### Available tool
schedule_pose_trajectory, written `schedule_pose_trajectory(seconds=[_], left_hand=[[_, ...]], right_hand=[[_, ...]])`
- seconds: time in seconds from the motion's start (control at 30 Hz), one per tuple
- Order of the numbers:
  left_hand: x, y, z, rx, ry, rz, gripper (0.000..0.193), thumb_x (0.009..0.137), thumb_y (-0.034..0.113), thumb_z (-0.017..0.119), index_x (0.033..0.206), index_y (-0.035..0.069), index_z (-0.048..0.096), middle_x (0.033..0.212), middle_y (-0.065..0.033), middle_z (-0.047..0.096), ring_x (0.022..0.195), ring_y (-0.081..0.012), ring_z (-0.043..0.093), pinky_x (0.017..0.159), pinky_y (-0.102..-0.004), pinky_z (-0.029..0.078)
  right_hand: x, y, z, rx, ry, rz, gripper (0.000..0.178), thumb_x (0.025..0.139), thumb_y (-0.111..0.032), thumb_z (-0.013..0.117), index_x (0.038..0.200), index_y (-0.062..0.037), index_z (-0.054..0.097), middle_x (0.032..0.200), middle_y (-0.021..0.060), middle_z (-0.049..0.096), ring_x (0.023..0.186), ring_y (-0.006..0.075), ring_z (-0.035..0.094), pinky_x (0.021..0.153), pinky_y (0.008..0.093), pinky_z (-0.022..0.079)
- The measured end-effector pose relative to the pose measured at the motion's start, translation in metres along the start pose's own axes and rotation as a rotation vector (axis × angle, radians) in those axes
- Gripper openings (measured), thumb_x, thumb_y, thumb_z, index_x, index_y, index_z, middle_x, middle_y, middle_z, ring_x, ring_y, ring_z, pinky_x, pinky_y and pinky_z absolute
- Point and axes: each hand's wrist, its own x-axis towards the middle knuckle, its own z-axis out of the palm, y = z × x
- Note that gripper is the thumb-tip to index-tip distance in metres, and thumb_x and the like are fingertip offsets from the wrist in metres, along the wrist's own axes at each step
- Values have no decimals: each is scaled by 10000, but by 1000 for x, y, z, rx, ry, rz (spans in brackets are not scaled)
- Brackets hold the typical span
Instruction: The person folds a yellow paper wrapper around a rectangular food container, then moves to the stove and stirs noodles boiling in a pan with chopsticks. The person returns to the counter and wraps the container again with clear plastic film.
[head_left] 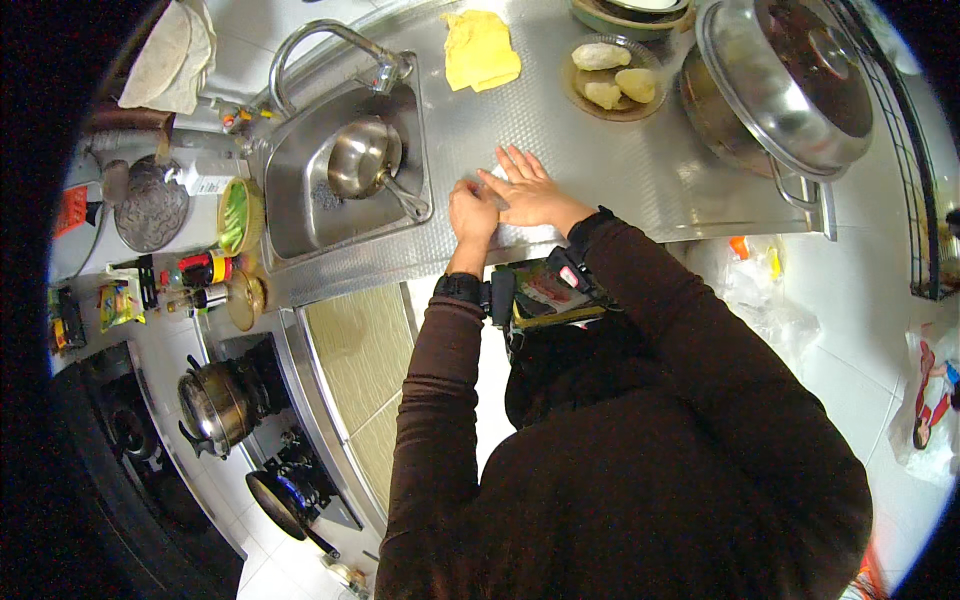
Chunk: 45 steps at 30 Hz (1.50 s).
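Note:
Both my hands meet over the near edge of the steel counter (560,222), right of the sink. My left hand (472,215) is closed, its fingers curled beside the right palm. Something small and greyish shows between the two hands, too little of it to name. My right hand (535,192) is stretched out with its fingers apart, the thumb side touching the left hand. A whitish patch lies under the hands, mostly covered. Farther back, a yellow cloth (480,50) lies crumpled on the counter. To the right, a glass dish (622,108) carries several pale, peeled-looking pieces.
A metal ladle-like pan (362,160) rests in the sink (300,225) under the curved faucet (330,30). A large lidded steel pot (725,130) occupies the right end. At left are a basket with green vegetables (236,220), bottles, a pot (215,405) and a frying pan (280,503) above blue flame.

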Motion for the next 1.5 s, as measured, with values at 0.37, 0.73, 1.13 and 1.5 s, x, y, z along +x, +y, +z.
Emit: schedule_pose_trajectory(seconds=[0.37,0.73,1.13,1.5], left_hand=[[-45,2,-2,101,13,305,167,780,104,706,895,36,606,947,-156,624,912,-343,603,824,-445,484],[-59,13,20,-772,-309,260,255,801,-101,651,971,53,538,842,6,594,762,-84,558,703,-239,467],[-102,73,14,-906,-401,-80,269,975,261,625,1091,20,600,929,-13,650,837,-108,589,778,-259,482],[-120,113,15,-843,-526,273,224,1028,235,534,979,27,604,843,7,618,765,-72,516,708,-247,445]], right_hand=[[-62,44,-46,766,224,329,548,869,-168,708,1375,-60,527,1394,176,524,1254,291,538,1012,364,452],[-92,52,-58,821,50,627,736,767,-350,799,1315,62,532,1195,182,649,1061,276,639,881,372,516],[-149,29,-103,1237,188,633,255,883,-151,715,1058,30,670,904,47,705,775,101,631,696,260,499],[-180,15,-137,1177,314,702,279,923,-242,683,1004,25,672,902,37,698,806,90,614,697,266,486]])
